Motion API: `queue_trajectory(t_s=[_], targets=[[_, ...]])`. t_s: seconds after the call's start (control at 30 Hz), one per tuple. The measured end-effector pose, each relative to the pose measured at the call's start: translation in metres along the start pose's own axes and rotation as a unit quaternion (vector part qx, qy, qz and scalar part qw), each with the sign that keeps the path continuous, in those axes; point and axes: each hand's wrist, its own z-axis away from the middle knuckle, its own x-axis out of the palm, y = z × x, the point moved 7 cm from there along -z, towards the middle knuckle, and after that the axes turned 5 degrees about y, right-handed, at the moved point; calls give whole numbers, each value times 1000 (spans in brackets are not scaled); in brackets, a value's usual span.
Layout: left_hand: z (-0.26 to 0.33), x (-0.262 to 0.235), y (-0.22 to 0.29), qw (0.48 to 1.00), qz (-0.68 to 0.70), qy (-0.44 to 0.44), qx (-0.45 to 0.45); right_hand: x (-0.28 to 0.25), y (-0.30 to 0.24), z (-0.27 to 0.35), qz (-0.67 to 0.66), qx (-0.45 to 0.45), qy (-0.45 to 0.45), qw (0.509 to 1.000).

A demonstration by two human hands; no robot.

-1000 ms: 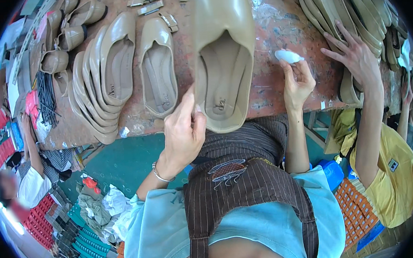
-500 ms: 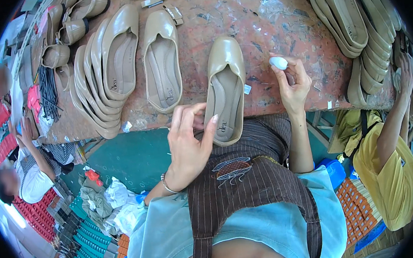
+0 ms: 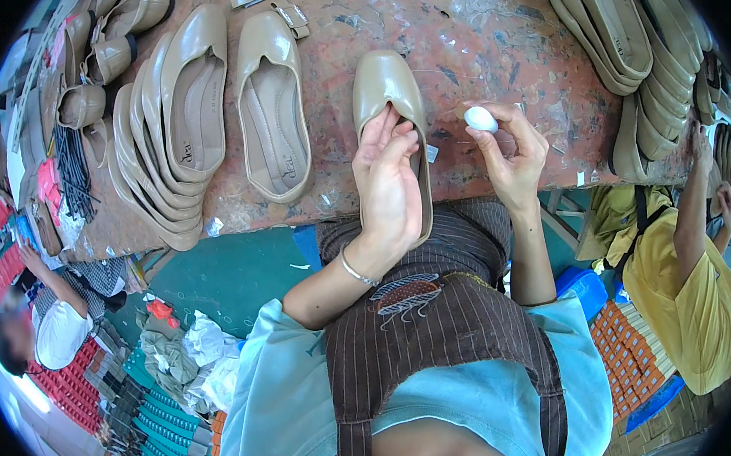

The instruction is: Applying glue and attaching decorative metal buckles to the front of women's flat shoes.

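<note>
Left hand [image 3: 390, 188] covers the insole and most of the opening of the beige shoe [image 3: 389, 99]; heel end hidden behind the palm. White lump [image 3: 481, 118] in right hand [image 3: 509, 154]: too small to identify. Shoe stack [image 3: 614, 24] cut off at top edge.

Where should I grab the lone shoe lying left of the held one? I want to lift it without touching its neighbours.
Take the lone shoe at its heel end, from the near table edge. The heel points toward that edge with bare tabletop around it, while the stacked shoes crowd its left side. This is only my judgement.
</note>
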Motion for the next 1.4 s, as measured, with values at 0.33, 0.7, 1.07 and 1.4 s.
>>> queue_trajectory(t_s=[0.33,0.7,1.07,1.4], targets=[[-51,-1,-6,977,195,-82,-29,9,-6,-4,20,-6,-49,999],[4,-35,-21,952,228,-186,-88,17,-21,7,42,-36,-74,996],[-2,-37,-26,991,104,-70,-39,33,-33,4,81,-78,-136,984],[-1,-35,-27,994,89,-62,-16,40,-35,7,128,-110,-161,972]])
